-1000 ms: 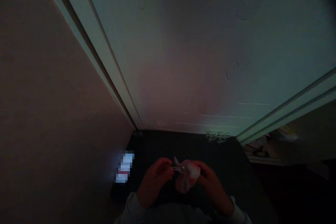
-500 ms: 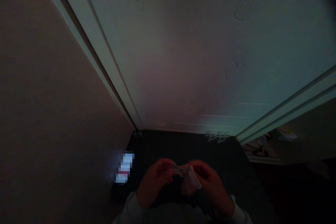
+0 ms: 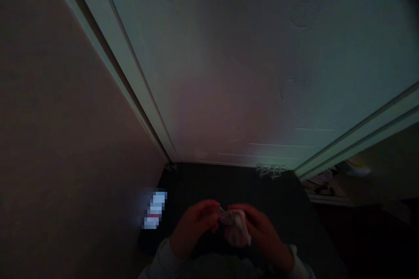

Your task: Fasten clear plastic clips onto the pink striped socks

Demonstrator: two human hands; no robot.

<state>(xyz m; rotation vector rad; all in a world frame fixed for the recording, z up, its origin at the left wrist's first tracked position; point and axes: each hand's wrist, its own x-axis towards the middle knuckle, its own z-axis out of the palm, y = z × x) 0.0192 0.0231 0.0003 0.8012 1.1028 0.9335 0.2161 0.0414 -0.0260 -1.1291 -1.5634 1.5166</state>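
In the dim light, my left hand (image 3: 197, 226) is closed, thumb and fingers pinching a small clear, shiny piece (image 3: 225, 216) that looks like plastic. My right hand (image 3: 263, 230) is closed on a limp pink-and-white piece (image 3: 238, 234), which looks like cloth or a soft wrapper and hangs below the fingers. The clear piece and the soft piece meet between the two hands, just above the dark tabletop (image 3: 209, 187). Whether they are joined cannot be made out.
Several small clear pieces lie heaped (image 3: 271, 170) at the table's back edge, against a pale panel (image 3: 209, 74) with heart patterns. A bright, blurred-out phone-like rectangle (image 3: 154, 210) is at the left. A wall (image 3: 65, 139) closes off that side. Dim items (image 3: 322, 181) sit beyond the right edge.
The pink-and-white piece has turned and bunched up between my hands. My right fingers have shifted slightly down and left; my left hand has barely moved.
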